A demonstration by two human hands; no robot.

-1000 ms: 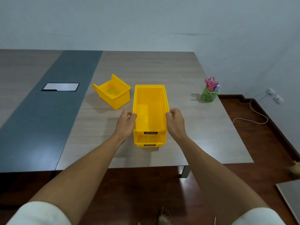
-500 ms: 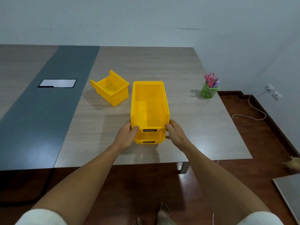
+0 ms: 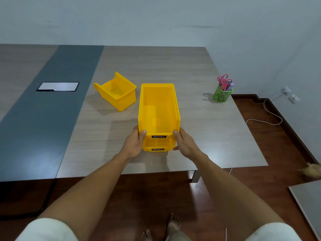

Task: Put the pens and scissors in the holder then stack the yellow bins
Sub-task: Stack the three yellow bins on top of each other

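Observation:
Two yellow bins stand stacked near the table's front edge: the upper bin [image 3: 159, 108] sits on the lower bin [image 3: 157, 147], both with black labels facing me. My left hand [image 3: 134, 144] grips the stack's front left corner and my right hand [image 3: 185, 144] its front right corner. A third, smaller yellow bin [image 3: 118, 92] sits apart to the back left, turned at an angle. At the table's right edge, a green mesh holder [image 3: 222, 94] contains pink scissors [image 3: 224, 80] and pens.
The wooden table [image 3: 199, 119] has a dark grey strip [image 3: 52, 110] on the left with a white cable hatch [image 3: 58, 86]. A white cable [image 3: 267, 117] runs over the floor on the right. My bare feet show below the table edge.
Both hands slid from the upper bin's long sides toward me to the front corners of the stack. The stack stays in place on the table.

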